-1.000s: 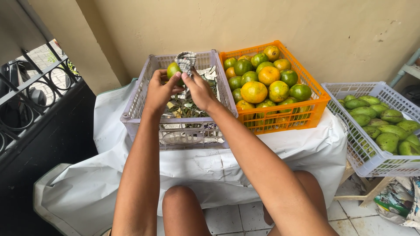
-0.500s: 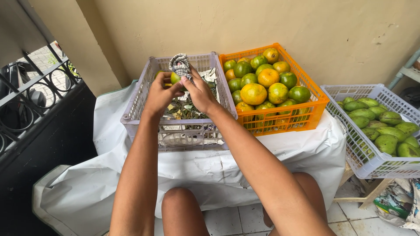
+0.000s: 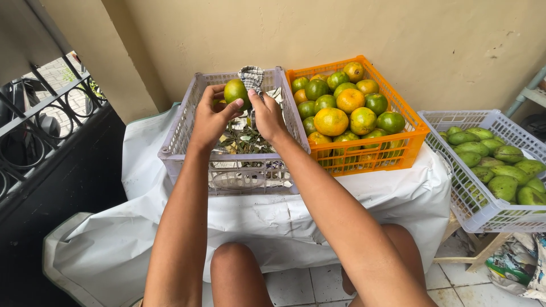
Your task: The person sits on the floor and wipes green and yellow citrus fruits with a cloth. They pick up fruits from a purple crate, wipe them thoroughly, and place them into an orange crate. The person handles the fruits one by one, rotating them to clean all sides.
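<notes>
Above the grey crate, the left hand grasps a green orange while the right hand pinches a checked cloth; loose fingertip grip risks dropping the fruit.

fruit: is showing a smooth green peel with a slight shine
cloth: is looking like soft, matt checked fabric
grey crate: is appearing as matt plastic lattice
orange crate: is appearing as slightly glossy plastic lattice
white crate: is looking like pale plastic mesh
cover: is lying as a white, creased, slightly shiny sheet
wall: is showing rough, matt beige plaster
railing: is looking like dark painted metal
</notes>
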